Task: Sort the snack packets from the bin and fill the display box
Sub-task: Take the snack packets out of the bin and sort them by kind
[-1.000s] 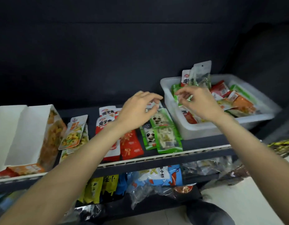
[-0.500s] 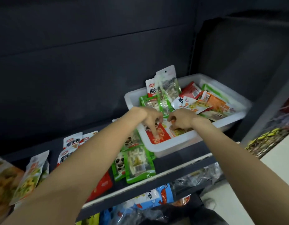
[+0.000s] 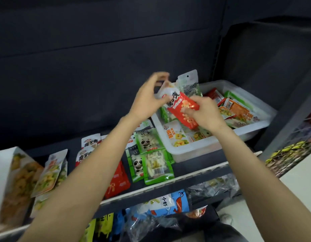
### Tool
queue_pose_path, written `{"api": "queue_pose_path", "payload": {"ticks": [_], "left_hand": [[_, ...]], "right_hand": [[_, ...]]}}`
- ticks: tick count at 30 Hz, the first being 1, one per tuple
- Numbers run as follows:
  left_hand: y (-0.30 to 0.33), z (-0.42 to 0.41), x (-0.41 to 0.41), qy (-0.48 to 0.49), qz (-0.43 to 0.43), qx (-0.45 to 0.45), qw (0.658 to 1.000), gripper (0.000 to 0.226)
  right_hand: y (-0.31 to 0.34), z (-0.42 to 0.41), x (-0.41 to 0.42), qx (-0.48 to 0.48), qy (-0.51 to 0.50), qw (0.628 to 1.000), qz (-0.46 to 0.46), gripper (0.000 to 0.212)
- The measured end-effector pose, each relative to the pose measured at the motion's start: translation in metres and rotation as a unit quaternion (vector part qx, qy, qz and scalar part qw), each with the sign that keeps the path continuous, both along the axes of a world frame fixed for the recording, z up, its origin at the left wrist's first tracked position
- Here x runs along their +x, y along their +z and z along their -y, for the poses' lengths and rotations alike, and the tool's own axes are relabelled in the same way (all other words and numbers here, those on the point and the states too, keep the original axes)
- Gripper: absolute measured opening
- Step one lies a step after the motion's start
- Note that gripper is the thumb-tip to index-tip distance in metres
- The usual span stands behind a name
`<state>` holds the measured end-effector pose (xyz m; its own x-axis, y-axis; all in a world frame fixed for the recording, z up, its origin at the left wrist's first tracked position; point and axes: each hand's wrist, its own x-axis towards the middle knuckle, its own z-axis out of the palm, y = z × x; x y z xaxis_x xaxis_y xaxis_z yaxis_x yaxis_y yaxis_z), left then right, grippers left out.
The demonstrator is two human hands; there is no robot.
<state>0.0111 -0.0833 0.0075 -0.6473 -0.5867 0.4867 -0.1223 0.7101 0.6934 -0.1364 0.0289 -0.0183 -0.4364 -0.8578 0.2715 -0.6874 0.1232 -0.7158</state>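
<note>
Right hand (image 3: 206, 114) grips a red snack packet (image 3: 183, 109) above the white bin (image 3: 195, 149); left hand (image 3: 149, 100) spread beside it. Sorted piles left of the bin; many packets remain inside.

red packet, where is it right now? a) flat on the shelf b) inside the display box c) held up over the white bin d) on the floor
c: the right hand grips the red packet above the white bin, with the left hand at its top edge.
</note>
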Motion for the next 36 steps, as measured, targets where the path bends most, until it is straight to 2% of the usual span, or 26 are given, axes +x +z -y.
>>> {"api": "queue_pose_path", "payload": {"ticks": [1,3,5,7,8,10,12,15,19,21,22,25,27,29,32,36], "left_hand": [[0.001,-0.01,0.011,0.029,-0.057,0.08,0.995,0.058],[-0.003,-0.028,0.034,0.061,-0.099,0.232,0.966,0.07],[-0.012,-0.041,0.059,0.062,-0.099,0.324,0.939,0.061],[-0.024,-0.05,0.089,0.073,-0.119,0.35,0.926,0.047],[-0.03,-0.054,0.107,0.091,-0.132,0.346,0.924,0.044],[-0.043,-0.057,0.144,0.137,-0.136,0.33,0.924,0.048],[-0.058,-0.057,0.179,0.185,-0.092,0.312,0.927,0.053],[-0.08,-0.051,0.214,0.246,0.017,0.262,0.933,0.052],[-0.098,-0.038,0.232,0.299,0.177,0.145,0.926,0.052],[-0.105,-0.03,0.237,0.301,0.232,0.126,0.916,0.054],[-0.108,-0.026,0.239,0.297,0.257,0.13,0.91,0.055],[-0.115,-0.022,0.243,0.274,0.311,0.116,0.902,0.053],[-0.117,-0.022,0.244,0.268,0.337,0.074,0.9,0.052],[-0.116,-0.022,0.243,0.267,0.366,0.036,0.891,0.053],[-0.113,-0.021,0.239,0.259,0.388,0.018,0.884,0.055],[-0.111,-0.023,0.235,0.244,0.377,0.016,0.893,0.053]], "right_hand": [[0.005,-0.002,0.012,-0.048,-0.008,0.996,0.073,0.016],[0.011,-0.004,0.04,-0.11,0.003,0.974,0.196,0.019],[0.01,-0.001,0.072,-0.13,0.027,0.96,0.248,0.018],[0.004,0.003,0.105,-0.113,0.053,0.944,0.305,0.021],[-0.001,0.007,0.121,-0.096,0.064,0.942,0.316,0.022],[-0.013,0.016,0.151,-0.053,0.088,0.96,0.261,0.022],[-0.026,0.026,0.176,-0.003,0.12,0.976,0.183,0.024],[-0.047,0.041,0.211,0.064,0.114,0.986,0.108,0.041],[-0.07,0.071,0.237,0.121,0.079,0.971,0.192,0.044],[-0.073,0.093,0.237,0.131,0.055,0.962,0.232,0.045],[-0.073,0.104,0.235,0.137,0.043,0.967,0.211,0.046],[-0.07,0.118,0.227,0.181,0.036,0.983,0.014,0.039],[-0.073,0.116,0.225,0.201,0.074,0.97,-0.111,0.036],[-0.081,0.113,0.224,0.213,0.142,0.949,-0.183,0.038],[-0.089,0.113,0.217,0.235,0.213,0.936,-0.154,0.043],[-0.077,0.101,0.207,0.167,0.236,0.951,-0.11,0.039]]}}
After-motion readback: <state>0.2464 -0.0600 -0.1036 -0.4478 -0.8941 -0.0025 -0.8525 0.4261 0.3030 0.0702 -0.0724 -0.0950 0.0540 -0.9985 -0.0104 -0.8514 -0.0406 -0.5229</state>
